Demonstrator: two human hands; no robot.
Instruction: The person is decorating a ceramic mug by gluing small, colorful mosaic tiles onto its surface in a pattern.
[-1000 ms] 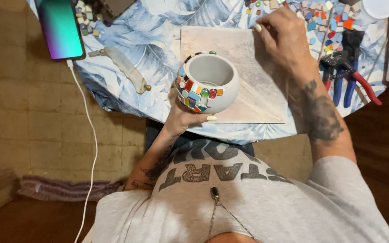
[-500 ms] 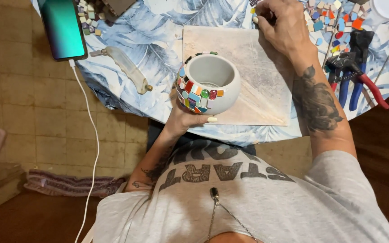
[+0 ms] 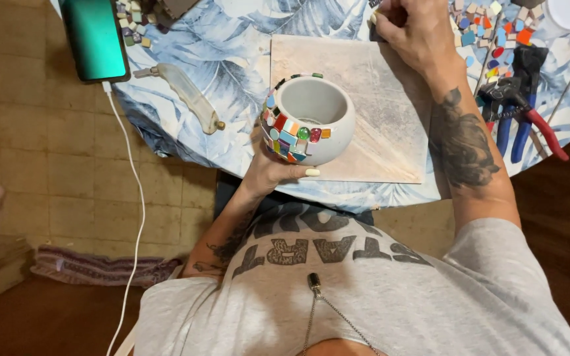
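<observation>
The left hand (image 3: pixel 273 173) cups a white round pot (image 3: pixel 308 118) (coloured tiles stuck on its side) above a pale board (image 3: pixel 377 99); the right hand (image 3: pixel 417 29) rests near loose tiles (image 3: pixel 489 29).

The table (image 3: pixel 219 59), under a blue leaf-print cloth, carries a pale board (image 3: pixel 390 125) at centre, a phone (image 3: pixel 94 39) upper left, and pliers (image 3: pixel 526 99) and coloured tiles (image 3: pixel 489 26) upper right.
</observation>
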